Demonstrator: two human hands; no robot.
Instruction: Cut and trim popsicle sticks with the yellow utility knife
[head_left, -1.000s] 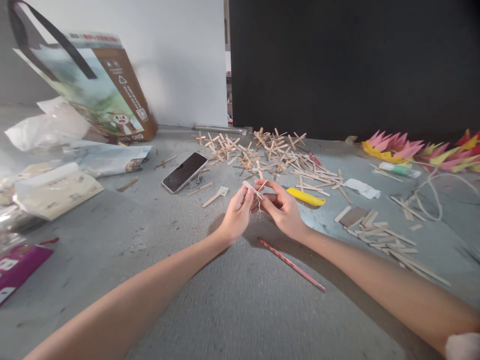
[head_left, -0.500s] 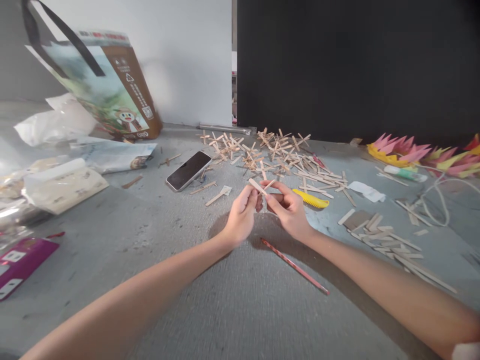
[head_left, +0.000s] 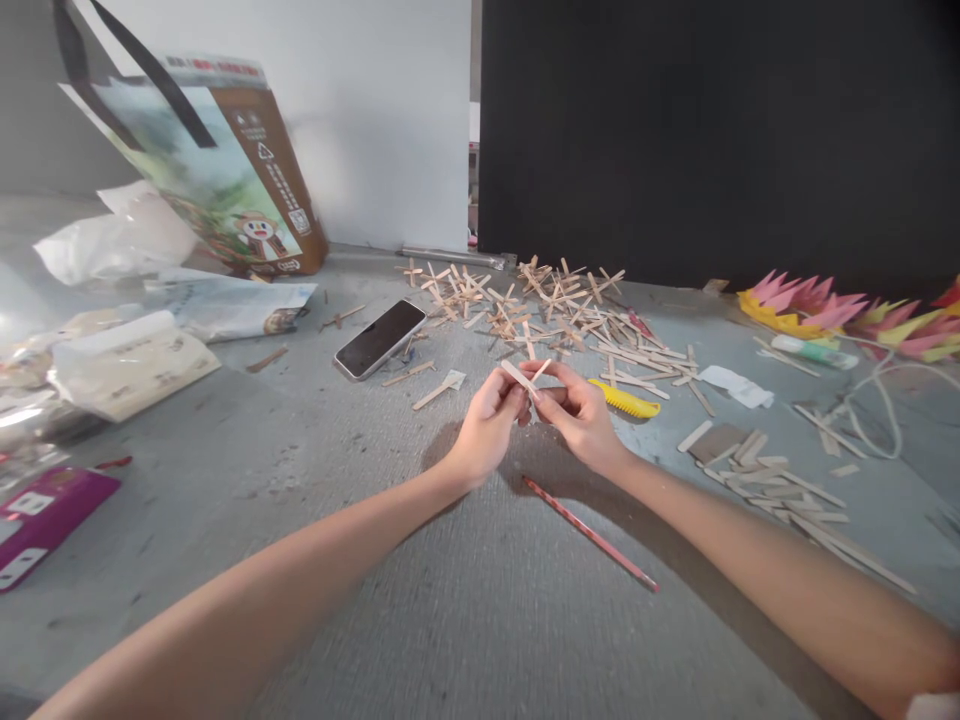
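Two wooden craft sticks (head_left: 517,378) cross each other between my hands, above the middle of the table. My left hand (head_left: 489,420) is closed on them from the left, with thumb and fingers pinched near the crossing. From the other side my right hand (head_left: 579,415) pinches the same sticks, its thumb close to where they meet. The fingers partly cover the lower ends. A red patterned pencil (head_left: 591,533) lies on the table just below the hands. Right beside my right hand is a yellow cutter-like tool with a ridged edge (head_left: 624,399).
Behind the hands spreads a heap of crossed craft sticks (head_left: 540,295). Loose sticks (head_left: 780,490) lie at right, near a glue stick (head_left: 814,351) and paper crowns (head_left: 799,303). Left are a phone (head_left: 381,340), a paper bag (head_left: 225,190), plastic packaging (head_left: 135,365) and a purple packet (head_left: 52,520).
The left thumb has shifted toward the crossing of the sticks, and the left fingers have moved slightly. Both hands keep hold of the sticks; the view has shifted a little.
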